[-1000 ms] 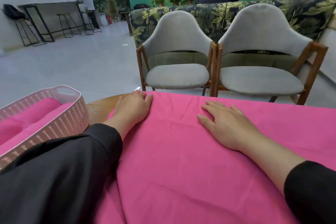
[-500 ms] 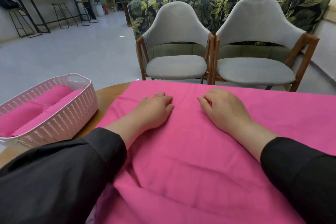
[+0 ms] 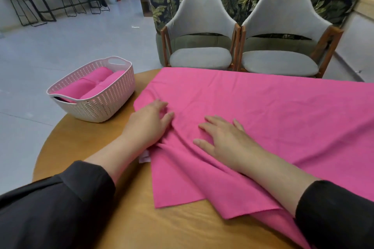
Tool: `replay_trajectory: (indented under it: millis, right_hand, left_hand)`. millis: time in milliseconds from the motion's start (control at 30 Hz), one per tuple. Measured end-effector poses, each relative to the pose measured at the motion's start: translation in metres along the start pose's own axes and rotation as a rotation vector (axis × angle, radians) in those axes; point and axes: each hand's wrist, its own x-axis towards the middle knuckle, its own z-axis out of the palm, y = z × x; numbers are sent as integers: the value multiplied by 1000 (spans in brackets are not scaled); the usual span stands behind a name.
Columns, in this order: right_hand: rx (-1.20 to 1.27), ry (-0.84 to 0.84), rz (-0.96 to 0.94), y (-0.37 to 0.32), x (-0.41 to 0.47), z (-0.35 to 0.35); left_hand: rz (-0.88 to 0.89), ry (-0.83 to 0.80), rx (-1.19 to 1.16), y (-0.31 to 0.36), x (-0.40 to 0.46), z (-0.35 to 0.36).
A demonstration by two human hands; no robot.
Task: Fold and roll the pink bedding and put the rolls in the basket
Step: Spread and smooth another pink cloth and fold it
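Head view: the pink bedding (image 3: 263, 111) lies spread over the right and far part of the round wooden desk (image 3: 85, 147), with a folded corner near the front edge. The left hand (image 3: 147, 125) rests flat on the bedding's left edge, fingers relaxed and holding nothing; the right hand (image 3: 224, 139) presses palm-down just beside it, fingers straight and spread. The white basket (image 3: 97, 107) stands at the desk's left edge, apart from the bedding, holding two pink rolls (image 3: 95, 83).

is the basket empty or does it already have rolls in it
Not empty: the basket already holds two pink rolls side by side.
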Motion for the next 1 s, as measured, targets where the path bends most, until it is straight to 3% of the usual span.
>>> replay_trajectory:
  millis: [133, 267, 467, 633, 700, 800, 900, 1000]
  right_hand:
    - [65, 8, -18, -21, -18, 7]
    - [101, 28, 7, -31, -24, 10]
    - [73, 57, 46, -37, -23, 13]
    - [43, 64, 98, -47, -18, 15]
    - [30, 70, 85, -54, -18, 12]
    - [13, 88, -34, -66, -19, 13]
    - [41, 89, -134, -82, -22, 16]
    - [-14, 40, -160, -94, -20, 20]
  left_hand:
    - [-149, 51, -57, -23, -42, -8]
    - [-179, 24, -62, -33, -69, -18]
    - [-32, -31, -278, -29, -90, -11]
    - [73, 45, -310, -18, -98, -7]
    - [-11, 113, -492, -21, -98, -19]
    - [-286, 249, -820, -43, -94, -41]
    - [-506, 169, -1109, -72, -90, -57]
    - [-560, 49, -1108, -93, -85, -61]
